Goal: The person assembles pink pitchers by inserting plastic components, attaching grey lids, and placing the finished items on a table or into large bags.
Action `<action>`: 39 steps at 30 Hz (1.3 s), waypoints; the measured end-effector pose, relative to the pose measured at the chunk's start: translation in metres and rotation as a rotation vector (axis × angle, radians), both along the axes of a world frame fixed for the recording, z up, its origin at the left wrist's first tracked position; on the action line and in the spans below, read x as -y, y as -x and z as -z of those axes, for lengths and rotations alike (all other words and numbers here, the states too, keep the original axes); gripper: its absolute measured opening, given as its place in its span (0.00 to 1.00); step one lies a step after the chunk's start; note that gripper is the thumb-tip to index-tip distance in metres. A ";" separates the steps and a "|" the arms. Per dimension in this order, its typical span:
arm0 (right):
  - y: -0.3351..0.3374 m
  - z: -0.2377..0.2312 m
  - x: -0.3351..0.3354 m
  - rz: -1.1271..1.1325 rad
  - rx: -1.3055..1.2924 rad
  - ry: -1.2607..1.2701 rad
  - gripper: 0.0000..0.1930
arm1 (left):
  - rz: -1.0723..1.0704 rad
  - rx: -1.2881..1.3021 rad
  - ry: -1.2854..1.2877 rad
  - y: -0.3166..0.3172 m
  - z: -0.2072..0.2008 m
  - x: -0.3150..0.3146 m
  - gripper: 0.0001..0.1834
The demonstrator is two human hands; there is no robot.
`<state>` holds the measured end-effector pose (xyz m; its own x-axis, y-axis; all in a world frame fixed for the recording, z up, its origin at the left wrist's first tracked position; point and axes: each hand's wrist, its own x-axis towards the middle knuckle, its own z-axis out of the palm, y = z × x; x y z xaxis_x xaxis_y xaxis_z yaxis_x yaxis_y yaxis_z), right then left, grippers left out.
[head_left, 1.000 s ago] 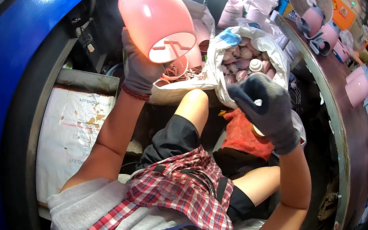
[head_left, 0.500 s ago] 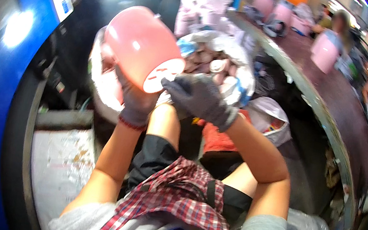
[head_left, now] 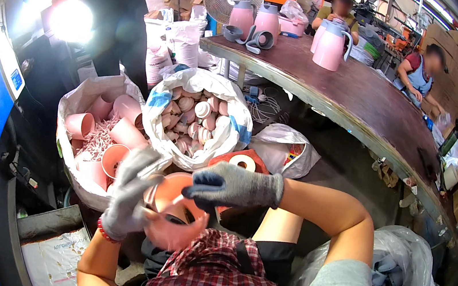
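A pink plastic jug shell (head_left: 173, 234) is low in front of me over my lap, its wide mouth facing up and a dark opening showing inside. My left hand (head_left: 130, 199), in a grey glove, is closed on the shell's left side; its fingers are smeared by motion. My right hand (head_left: 229, 186), gloved in grey with dark blue fingertips, is at the shell's right rim with curled fingers. Whatever lies between those fingertips is hidden.
Beyond my hands stand a white sack of pink shells (head_left: 82, 181) and a sack of small pink parts (head_left: 244, 116). A dark table (head_left: 356, 96) curves along the right, bearing pink jugs (head_left: 330, 49). A clear bag of grey parts (head_left: 417, 254) sits right. People are nearby.
The shell has come down toward my lap and turned from base facing me to mouth up. My left hand moved from beneath it to its left side. My view has shifted.
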<state>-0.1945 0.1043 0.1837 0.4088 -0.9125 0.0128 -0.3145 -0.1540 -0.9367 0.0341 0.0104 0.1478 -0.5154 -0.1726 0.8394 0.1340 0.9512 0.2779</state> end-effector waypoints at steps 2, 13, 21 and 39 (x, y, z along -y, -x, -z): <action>-0.010 -0.002 -0.004 -0.070 -0.056 -0.039 0.18 | 0.325 0.292 -0.022 0.001 -0.019 -0.006 0.20; -0.035 0.006 -0.021 -0.331 -0.937 0.401 0.26 | 0.432 0.279 0.036 -0.002 0.014 -0.028 0.20; 0.188 -0.030 -0.061 0.681 -0.151 1.084 0.09 | -0.267 -0.253 -0.906 -0.156 0.073 -0.022 0.26; 0.083 0.033 -0.028 0.470 -0.722 0.353 0.24 | 0.729 0.138 -1.196 0.022 0.136 0.006 0.33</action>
